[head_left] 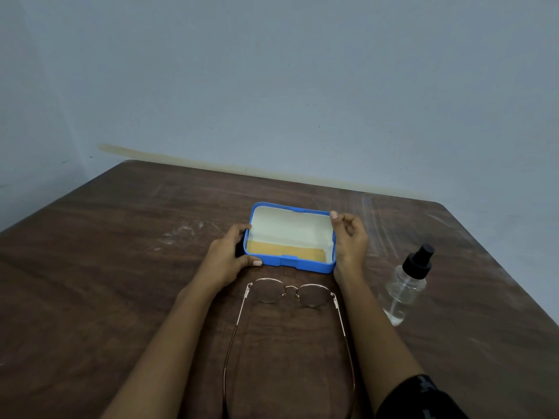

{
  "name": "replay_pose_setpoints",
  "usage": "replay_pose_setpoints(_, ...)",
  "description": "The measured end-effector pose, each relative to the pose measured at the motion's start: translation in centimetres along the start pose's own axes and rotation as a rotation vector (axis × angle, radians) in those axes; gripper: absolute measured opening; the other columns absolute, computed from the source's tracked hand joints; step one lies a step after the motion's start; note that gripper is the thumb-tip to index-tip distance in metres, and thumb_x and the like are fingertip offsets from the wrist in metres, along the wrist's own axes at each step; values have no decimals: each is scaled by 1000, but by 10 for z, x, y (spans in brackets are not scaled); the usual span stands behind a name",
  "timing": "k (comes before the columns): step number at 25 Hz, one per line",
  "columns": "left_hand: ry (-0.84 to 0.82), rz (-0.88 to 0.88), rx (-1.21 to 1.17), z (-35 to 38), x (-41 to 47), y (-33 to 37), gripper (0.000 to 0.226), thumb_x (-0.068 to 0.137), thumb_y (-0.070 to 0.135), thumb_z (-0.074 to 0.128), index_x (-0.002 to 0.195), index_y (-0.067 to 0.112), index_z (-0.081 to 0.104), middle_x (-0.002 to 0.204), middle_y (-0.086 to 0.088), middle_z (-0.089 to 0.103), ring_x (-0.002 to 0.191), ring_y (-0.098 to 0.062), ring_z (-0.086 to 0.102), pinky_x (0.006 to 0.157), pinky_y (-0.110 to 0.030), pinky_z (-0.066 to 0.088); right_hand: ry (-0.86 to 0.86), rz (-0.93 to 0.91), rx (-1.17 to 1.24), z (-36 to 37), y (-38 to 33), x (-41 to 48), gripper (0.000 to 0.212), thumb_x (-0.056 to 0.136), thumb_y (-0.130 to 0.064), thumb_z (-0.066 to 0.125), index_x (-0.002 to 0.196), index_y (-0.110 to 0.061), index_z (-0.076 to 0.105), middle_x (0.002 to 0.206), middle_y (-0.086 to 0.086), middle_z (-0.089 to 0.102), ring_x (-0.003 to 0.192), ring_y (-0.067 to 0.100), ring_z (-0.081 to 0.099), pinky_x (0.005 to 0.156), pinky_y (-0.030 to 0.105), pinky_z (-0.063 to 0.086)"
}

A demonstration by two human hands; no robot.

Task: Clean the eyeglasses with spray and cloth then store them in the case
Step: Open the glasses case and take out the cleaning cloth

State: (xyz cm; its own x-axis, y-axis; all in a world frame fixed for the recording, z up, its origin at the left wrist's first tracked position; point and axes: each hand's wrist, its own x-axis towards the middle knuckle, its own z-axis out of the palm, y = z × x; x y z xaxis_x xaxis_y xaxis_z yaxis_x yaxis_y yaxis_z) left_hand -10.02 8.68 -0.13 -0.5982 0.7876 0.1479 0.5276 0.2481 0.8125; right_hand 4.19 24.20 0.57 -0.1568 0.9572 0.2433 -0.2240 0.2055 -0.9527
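A blue glasses case [302,265] stands open on the brown table, its lid raised toward the wall. Inside lies an orange-tan cloth [284,251] below a pale lining. My left hand [230,258] grips the case's left end, thumb on the front edge. My right hand [349,237] holds the right end, fingertips at the lid's upper corner. Thin gold-rimmed eyeglasses [290,294] lie unfolded on the table between my forearms, lenses toward the case, temples pointing at me. A clear spray bottle [405,288] with a black nozzle stands to the right.
The wooden table [121,267] has pale smudges at its left middle and right back. A grey-blue wall runs close behind its far edge. A dark sleeve covers my right upper arm at the bottom right.
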Motion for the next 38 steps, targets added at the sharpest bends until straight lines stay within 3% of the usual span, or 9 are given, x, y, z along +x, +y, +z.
replay_pose_setpoints(3, 8, 10, -16, 0, 0, -1, 73, 67, 13, 78, 129, 17, 40, 137, -10, 49, 126, -23, 45, 95, -27, 36, -42, 9, 18, -7, 0, -7, 16, 85, -14, 62, 72, -23, 59, 71, -5, 60, 66, 3, 55, 62, 17, 46)
replay_pose_setpoints(8, 4, 46, -19, 0, -2, 0, 70, 69, 12, 77, 129, 16, 41, 135, -10, 52, 122, -22, 48, 93, -25, 37, -117, -25, -107, -23, -7, -22, 14, 82, -3, 63, 74, -14, 63, 73, -3, 63, 63, -7, 58, 60, 9, 46)
replay_pose_setpoints(11, 18, 54, -29, 0, -3, 1, 70, 68, 12, 77, 129, 16, 42, 134, -10, 53, 120, -22, 50, 91, -24, 37, -169, -78, -401, -30, -11, -23, 5, 79, -1, 66, 82, -2, 69, 94, 10, 65, 83, 13, 59, 64, 7, 41)
replay_pose_setpoints(14, 26, 46, -27, 0, -3, 2, 72, 68, 12, 78, 130, 16, 42, 134, -11, 52, 120, -23, 49, 90, -23, 36, -190, -134, -703, -30, -14, -22, 13, 78, -3, 67, 90, -1, 71, 106, 15, 65, 93, 24, 59, 67, 11, 32)
replay_pose_setpoints(20, 17, 38, -14, 0, -1, 0, 73, 68, 14, 78, 131, 18, 41, 137, -10, 49, 124, -24, 47, 92, -25, 36, -273, -117, -1050, -20, -18, -15, 14, 83, -8, 63, 93, -4, 72, 113, 15, 58, 100, 25, 56, 65, 11, 25)
replay_pose_setpoints(23, 8, 30, -20, 0, 1, -1, 74, 67, 15, 78, 131, 18, 41, 138, -11, 47, 125, -24, 46, 96, -30, 38, -295, -89, -1102, -16, -21, -13, 14, 82, -10, 65, 93, -4, 72, 115, 13, 54, 102, 25, 55, 79, 22, 39)
replay_pose_setpoints(26, 10, 25, -27, -1, 1, -1, 74, 67, 14, 79, 130, 18, 41, 138, -11, 47, 125, -24, 46, 95, -28, 37, -281, -64, -1140, -14, -23, -12, 12, 83, -9, 63, 89, -4, 72, 114, 13, 53, 101, 27, 55, 82, 32, 48)
replay_pose_setpoints(32, 1, 21, -20, 0, 3, -2, 74, 67, 16, 78, 131, 17, 40, 138, -10, 47, 124, -24, 46, 92, -26, 37, -209, -70, -1234, -8, -25, -17, 19, 88, -15, 51, 91, -6, 68, 112, 10, 52, 97, 28, 57, 70, 32, 43)
replay_pose_setpoints(38, 5, 32, -37, 0, 2, -3, 74, 67, 15, 78, 130, 16, 40, 137, -9, 48, 123, -22, 47, 91, -24, 36, -207, -58, -1210, -10, -24, -15, 18, 88, -19, 53, 95, -9, 67, 114, 8, 54, 102, 28, 56, 82, 39, 48)
